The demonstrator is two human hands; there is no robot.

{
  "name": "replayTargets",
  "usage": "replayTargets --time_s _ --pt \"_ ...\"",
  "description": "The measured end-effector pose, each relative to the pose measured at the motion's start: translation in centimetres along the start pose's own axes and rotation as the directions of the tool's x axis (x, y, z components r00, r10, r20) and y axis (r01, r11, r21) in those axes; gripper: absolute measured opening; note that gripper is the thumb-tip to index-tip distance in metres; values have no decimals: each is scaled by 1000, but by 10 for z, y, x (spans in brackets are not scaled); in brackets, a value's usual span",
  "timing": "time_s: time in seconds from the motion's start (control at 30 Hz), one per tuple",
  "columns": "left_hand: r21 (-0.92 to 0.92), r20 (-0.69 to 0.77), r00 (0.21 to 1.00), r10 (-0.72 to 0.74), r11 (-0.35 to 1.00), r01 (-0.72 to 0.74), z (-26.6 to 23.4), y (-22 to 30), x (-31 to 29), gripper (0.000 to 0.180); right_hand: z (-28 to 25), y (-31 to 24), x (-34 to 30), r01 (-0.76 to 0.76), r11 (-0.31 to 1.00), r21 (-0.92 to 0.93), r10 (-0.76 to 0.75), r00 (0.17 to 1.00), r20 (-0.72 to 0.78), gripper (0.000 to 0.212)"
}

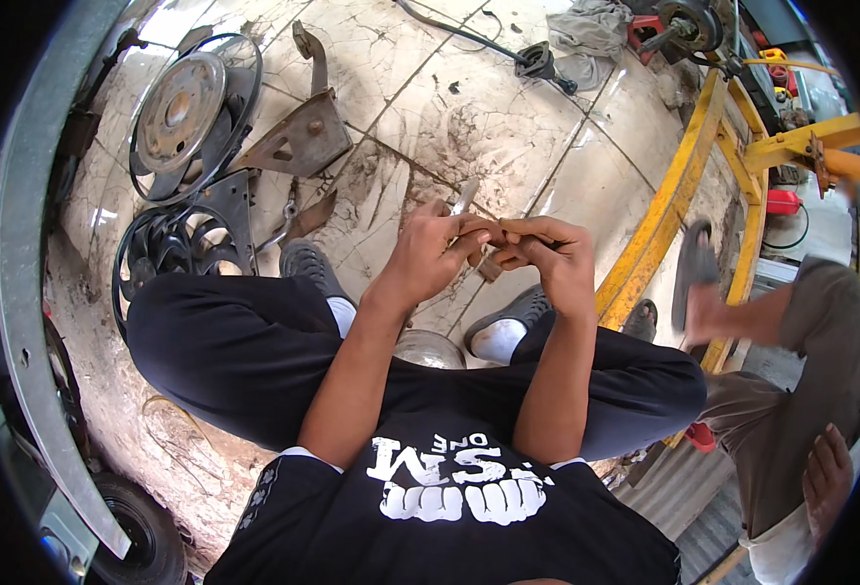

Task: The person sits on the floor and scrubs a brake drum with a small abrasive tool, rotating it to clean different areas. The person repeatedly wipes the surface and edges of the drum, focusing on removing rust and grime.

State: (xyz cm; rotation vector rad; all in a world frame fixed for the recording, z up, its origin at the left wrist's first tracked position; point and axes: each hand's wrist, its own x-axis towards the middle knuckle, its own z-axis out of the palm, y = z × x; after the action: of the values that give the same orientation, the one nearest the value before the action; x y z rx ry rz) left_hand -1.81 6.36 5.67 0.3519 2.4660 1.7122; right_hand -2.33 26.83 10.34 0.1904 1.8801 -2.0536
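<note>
1. Cracked, grime-smeared floor tiles (pixel 508 127) spread under a workshop clutter, with a yellow steel frame (pixel 659 219) at the right and a co-worker's sandalled foot (pixel 695 263) beyond it
2. Left hand (pixel 425 246) is curled, its fingers bent inward; a pale flat strip (pixel 465 198) juts past the knuckles, seemingly gripped there
3. Right hand (pixel 559 255) pinches thumb against index finger at a small piece (pixel 502 232), its kind too hidden to tell
4. Both hands meet above the gap between the shoes, probably so the tiny piece is steadied from two sides and close to the eyes
5. Dismantled parts lie at the left, perhaps to leave working room: a ringed fan with a dull metal disc (pixel 175 112), a curved-blade black plastic fan (pixel 160 241) and a rust-brown pedal bracket (pixel 315 132), angular and rough
</note>
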Motion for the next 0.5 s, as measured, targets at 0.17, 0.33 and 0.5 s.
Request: replayTargets --time_s 0.17,0.33,0.5 --pt "-209 57 997 -60 975 71 -2 -1 8 23 -7 1 9 -8 1000 23 7 999 52 33" --pt "-442 125 984 -129 881 172 -5 0 8 25 -9 13 10 22 1000 21 -23 998 58 38" --pt "-266 -49 999 18 964 -31 -10 -2 6 26 -1 16 12 58 998 0 -58 992 112 41"
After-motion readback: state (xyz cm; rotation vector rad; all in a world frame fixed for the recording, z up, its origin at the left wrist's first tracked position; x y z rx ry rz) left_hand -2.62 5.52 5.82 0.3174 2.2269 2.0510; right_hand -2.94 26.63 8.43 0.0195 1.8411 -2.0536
